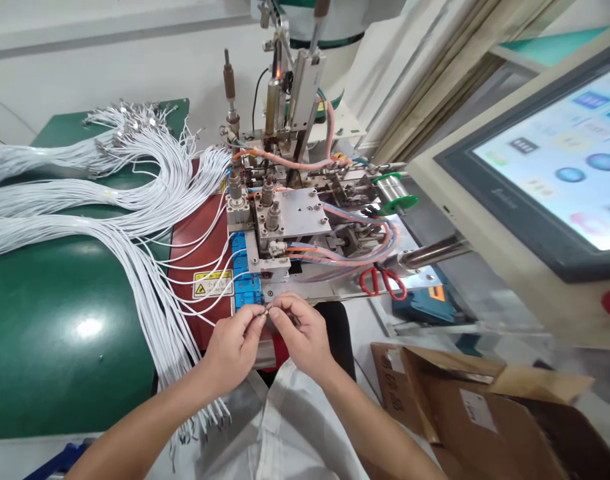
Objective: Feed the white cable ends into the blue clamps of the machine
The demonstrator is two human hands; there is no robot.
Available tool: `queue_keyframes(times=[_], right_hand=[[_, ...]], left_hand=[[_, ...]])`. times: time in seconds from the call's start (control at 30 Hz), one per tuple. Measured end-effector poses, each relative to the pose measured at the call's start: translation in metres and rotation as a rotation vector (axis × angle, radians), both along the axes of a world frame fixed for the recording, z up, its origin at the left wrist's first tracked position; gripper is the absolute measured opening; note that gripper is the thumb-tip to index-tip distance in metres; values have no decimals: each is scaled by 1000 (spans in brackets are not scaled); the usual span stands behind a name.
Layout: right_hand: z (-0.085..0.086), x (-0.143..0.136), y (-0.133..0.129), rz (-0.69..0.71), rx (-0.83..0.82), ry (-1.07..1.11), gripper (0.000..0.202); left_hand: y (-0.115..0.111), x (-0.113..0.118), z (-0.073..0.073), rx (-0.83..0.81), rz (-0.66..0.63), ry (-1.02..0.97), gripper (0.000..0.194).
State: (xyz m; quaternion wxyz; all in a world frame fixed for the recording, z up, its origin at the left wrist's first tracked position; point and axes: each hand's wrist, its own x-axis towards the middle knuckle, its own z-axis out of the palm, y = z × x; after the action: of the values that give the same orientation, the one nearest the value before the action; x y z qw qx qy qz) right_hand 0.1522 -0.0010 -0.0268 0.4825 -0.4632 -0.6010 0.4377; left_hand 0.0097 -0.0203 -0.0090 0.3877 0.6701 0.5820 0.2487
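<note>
Left hand and right hand: fingers closed on a small part | place: by the blue fixture's near end | handling: likely light, perhaps delicate — pinch its edges gently | white cables: probably flexible — grip near ends

A small piece, too tiny to make out fully, is pinched between the fingers of the left hand and right hand, near the blue blocks. Long, thin white cables lie bundled across the green worktop, their near ends hanging past its edge; several loose ones curve toward the blocks.
</note>
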Motion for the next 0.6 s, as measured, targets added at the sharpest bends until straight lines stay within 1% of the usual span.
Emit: queue_keyframes(times=[0.1,0.17,0.23,0.3,0.37,0.43,0.53,0.6], right_hand=[[9,13,7,142,33,-127,11],[15,19,11,241,73,-247,10],[18,22,13,292,115,-322,10],[19,19,12,258,112,-288,11],[15,14,9,172,56,-159,12],[8,7,6,91,-31,-16,12],[-2,-1,2,21,-142,138,10],[-6,-4,0,15,-182,193,8]], left_hand=[[4,-4,7,-39,-82,4,19],[7,-6,11,-24,-144,35,18],[8,-6,13,10,-166,56,18],[7,-5,13,19,-111,34,17],[5,-3,10,9,-8,-32,17],[3,0,6,1,69,-116,17],[1,2,0,-4,115,-222,16],[1,3,-1,-31,126,-275,16]])
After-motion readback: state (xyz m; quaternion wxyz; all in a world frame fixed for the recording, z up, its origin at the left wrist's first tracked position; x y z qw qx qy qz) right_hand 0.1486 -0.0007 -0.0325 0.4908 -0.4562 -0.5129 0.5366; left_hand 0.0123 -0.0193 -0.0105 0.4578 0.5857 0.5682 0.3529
